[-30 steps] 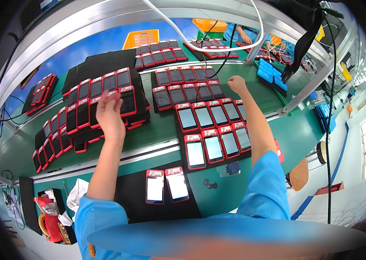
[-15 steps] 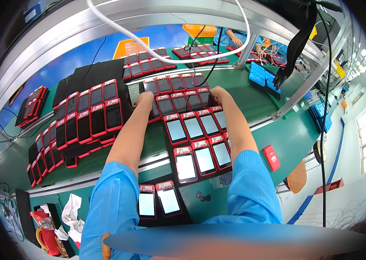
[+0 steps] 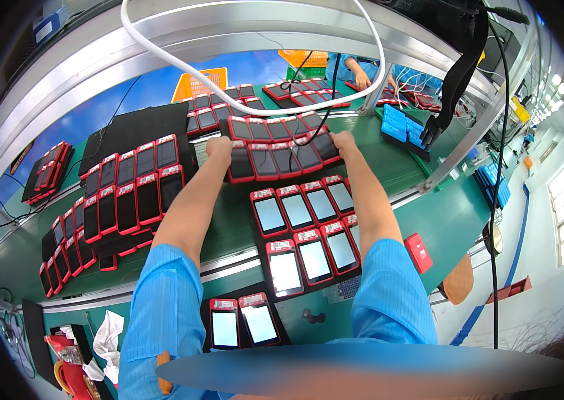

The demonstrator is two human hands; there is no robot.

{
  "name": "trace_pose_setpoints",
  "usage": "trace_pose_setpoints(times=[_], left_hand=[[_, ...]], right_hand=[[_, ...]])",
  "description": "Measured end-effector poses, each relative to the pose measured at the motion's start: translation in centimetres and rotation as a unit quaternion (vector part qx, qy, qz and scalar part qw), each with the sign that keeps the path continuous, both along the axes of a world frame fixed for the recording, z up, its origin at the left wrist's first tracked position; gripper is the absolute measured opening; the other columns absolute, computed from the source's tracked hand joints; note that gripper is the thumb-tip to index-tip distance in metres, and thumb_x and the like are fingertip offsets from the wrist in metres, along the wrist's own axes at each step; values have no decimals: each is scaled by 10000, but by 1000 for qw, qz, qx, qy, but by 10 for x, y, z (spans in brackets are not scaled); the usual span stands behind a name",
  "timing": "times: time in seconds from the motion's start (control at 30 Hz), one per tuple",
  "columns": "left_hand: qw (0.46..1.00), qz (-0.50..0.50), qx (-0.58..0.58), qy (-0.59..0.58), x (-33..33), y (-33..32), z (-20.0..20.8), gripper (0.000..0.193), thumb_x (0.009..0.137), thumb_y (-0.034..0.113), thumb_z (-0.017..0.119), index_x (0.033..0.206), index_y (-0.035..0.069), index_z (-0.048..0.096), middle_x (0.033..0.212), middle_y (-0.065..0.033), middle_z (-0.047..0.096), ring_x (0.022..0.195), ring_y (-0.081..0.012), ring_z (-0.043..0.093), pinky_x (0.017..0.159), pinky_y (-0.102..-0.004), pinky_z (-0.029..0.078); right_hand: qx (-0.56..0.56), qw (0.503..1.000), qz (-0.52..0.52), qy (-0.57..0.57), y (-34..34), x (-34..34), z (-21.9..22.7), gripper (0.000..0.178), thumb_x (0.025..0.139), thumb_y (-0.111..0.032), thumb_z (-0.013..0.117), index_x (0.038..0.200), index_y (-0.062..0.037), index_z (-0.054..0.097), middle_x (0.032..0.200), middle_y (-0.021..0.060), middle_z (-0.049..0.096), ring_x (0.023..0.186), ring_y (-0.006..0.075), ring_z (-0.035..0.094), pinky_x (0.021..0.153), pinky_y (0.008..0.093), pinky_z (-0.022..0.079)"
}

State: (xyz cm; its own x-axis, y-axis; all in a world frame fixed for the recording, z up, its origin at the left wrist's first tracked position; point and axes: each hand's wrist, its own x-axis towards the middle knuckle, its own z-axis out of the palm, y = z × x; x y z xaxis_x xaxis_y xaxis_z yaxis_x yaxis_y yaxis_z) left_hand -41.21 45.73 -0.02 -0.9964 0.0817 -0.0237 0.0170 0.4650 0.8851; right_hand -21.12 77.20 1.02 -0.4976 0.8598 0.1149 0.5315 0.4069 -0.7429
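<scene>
Beside red-cased devices (image 3: 264, 162), curled hands (image 3: 220, 149) (image 3: 343, 142)

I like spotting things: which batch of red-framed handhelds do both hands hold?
The dark-screened batch between the left hand and right hand; only it has a hand at each end.

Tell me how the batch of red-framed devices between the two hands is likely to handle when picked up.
The batch probably flexes: its rows look bowed between the left hand and right hand, though the fisheye may exaggerate this. It is likely heavy, being two packed rows. Tilting might slide devices, since no rim shows.
</scene>
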Motion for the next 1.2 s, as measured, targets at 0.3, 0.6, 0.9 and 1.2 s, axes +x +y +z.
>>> trace_pose_setpoints(times=[0.3, 0.6, 0.9, 1.2], left_hand=[[995, -16, 80, -56, 84, -1, 80, 355, 845, 169, 617, 1088, -85, 666, 1145, -271, 664, 1025, -399, 671, 827, -445, 536], [970, -47, 208, -119, 150, -128, 86, 240, 843, 89, 559, 876, -128, 656, 873, -205, 672, 861, -270, 663, 680, -448, 500], [962, -83, 250, -75, 176, -342, 137, 209, 882, 66, 527, 865, -97, 656, 784, -137, 641, 696, -229, 626, 624, -436, 489], [969, 124, 211, -33, 6, -455, 93, 294, 858, 137, 632, 1015, -111, 653, 913, -168, 684, 825, -299, 666, 709, -443, 512]], right_hand=[[110, 992, -52, -32, -14, 89, 85, 423, 874, -301, 753, 980, 103, 691, 910, 254, 715, 839, 350, 701, 703, 436, 516], [-76, 987, -2, 139, -139, 211, 95, 330, 907, -256, 715, 824, 62, 688, 761, 132, 682, 699, 184, 623, 643, 371, 484], [-230, 926, 164, 251, -315, 201, 114, 275, 956, -208, 680, 894, 59, 660, 790, 95, 673, 678, 156, 619, 615, 319, 506], [-166, 944, 183, 217, -405, 9, 102, 345, 882, -247, 749, 892, 88, 669, 819, 194, 698, 756, 258, 669, 707, 403, 511]])
